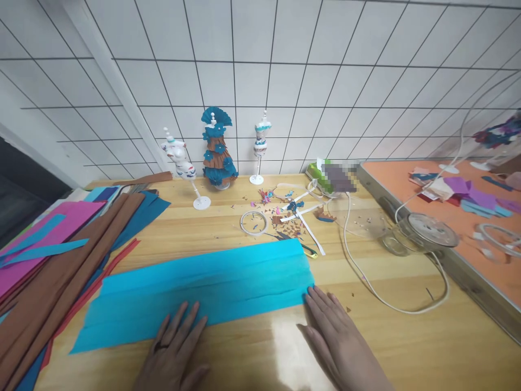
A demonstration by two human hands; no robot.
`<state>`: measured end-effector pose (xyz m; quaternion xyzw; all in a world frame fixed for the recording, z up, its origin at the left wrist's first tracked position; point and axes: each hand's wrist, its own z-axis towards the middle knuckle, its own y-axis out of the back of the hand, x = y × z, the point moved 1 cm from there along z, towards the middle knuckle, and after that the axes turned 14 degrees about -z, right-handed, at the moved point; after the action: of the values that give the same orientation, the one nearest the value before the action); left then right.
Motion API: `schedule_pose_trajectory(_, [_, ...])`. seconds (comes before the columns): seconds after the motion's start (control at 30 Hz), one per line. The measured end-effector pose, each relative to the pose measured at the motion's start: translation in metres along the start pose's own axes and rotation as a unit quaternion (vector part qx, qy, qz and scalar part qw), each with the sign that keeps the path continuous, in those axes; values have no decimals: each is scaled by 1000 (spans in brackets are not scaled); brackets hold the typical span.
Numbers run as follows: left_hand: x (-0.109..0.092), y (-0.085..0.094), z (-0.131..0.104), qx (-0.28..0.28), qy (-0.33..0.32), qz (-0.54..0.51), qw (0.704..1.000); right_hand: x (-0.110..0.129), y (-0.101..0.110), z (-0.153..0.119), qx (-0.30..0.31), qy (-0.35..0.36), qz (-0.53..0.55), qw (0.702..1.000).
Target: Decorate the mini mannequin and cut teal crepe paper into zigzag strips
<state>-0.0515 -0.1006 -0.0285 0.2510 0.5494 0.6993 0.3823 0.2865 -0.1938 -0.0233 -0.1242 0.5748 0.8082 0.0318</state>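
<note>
Resting open and unclenched, palm down, with the left hand across the near long edge of a turquoise sheet, fingers slightly spread around a dark ring, and with the right hand at the sheet's near right corner, fingers close together and thumb apart. Pictured with the turquoise sheet laid flat and lightly creased, stretched sideways over a wooden table, just in front of both hands. Stacked at left, brown strips, a magenta sheet, light blue strips and dark blue material, with a narrow red strip along the near side. Lined up behind, near a tiled wall, a left dress form and a right dress form, both mostly white, flanking a middle dress form decked in teal and brown. Scattered beyond the sheet's right end, small scraps, a tape ring and white strips. Set farther right, a green packet partly behind a pixelated patch, a white cord, a clear round object and an orange surface strewn with purple pieces.
</note>
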Motion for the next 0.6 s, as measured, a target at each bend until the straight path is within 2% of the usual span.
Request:
schedule_pose_trajectory(0.13, [7, 4, 0, -23, 23, -52, 998, -6, 6, 8, -36, -11, 36, 999])
schedule_pose_trajectory(0.27, [29, 14, 11, -32, 135, -95, 986, -13, 5, 9, -84, 3, 48, 995])
schedule_pose_trajectory(0.37, [55, 21, 29, -29, 203, -94, 974, -16, 4, 6, -99, 72, 35, 992])
schedule_pose_trajectory(0.5, [87, 24, 59, -10, 201, -104, 974, -16, 7, 10, -98, 147, 16, 984])
schedule_pose_trajectory(0.6, [100, 23, 79, 47, 191, -131, 972, -13, 11, 20, -109, 145, 13, 983])
